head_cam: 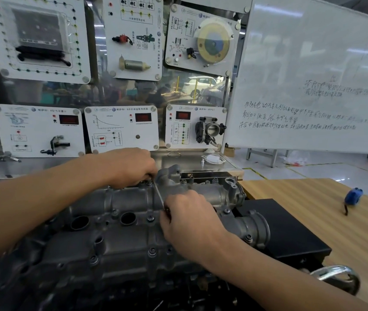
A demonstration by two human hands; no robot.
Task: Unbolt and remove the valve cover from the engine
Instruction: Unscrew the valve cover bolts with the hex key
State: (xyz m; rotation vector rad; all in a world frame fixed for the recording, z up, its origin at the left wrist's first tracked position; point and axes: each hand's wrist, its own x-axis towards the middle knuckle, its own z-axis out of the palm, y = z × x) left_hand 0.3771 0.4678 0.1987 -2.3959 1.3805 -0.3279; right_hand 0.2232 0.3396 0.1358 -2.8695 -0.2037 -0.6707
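with curled fingers (143,176) of left hand (131,167) and right hand (189,212), gripped key (159,196) at far bolt (149,182) of valve cover (122,239); found nearer bolts (152,251) seated.

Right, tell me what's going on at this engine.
A person is working on a far-edge bolt of the valve cover. The left hand holds the head of a thin wrench at that bolt, while the right hand grips its long end. The cover is still on the engine, and other bolts, such as the near bolt, are still seated.
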